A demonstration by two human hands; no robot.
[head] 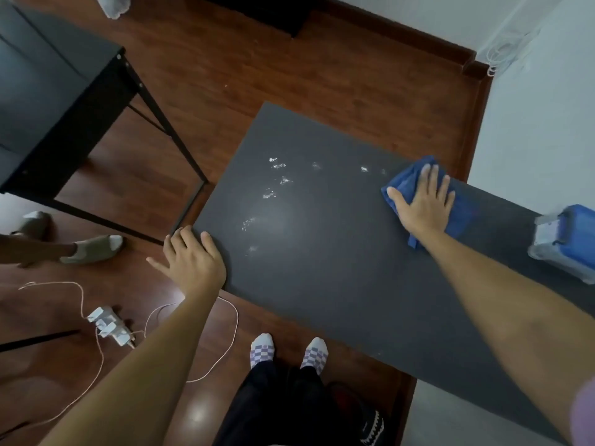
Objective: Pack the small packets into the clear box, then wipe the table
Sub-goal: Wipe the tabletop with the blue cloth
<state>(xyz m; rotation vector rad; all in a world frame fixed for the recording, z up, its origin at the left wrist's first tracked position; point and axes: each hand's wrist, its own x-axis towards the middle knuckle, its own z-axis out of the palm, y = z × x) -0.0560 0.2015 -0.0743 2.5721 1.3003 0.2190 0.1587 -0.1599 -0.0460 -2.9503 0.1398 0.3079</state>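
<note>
A dark grey table [322, 268] fills the middle of the head view. My right hand [425, 204] lies flat, fingers spread, pressing a blue cloth [405, 180] onto the table's far right part. White smears [277, 175] dot the tabletop left of the cloth. My left hand [190, 259] rests on the table's left corner, thumb on top, holding nothing. The clear box with a blue lid [566, 239] stands at the right edge of the table; its contents are too blurred to make out.
A black desk [64, 107] stands at the upper left. Another person's feet in slippers [93, 249] are on the wooden floor at left. A white power adapter with thin cables [111, 326] lies on the floor near my own feet [289, 352].
</note>
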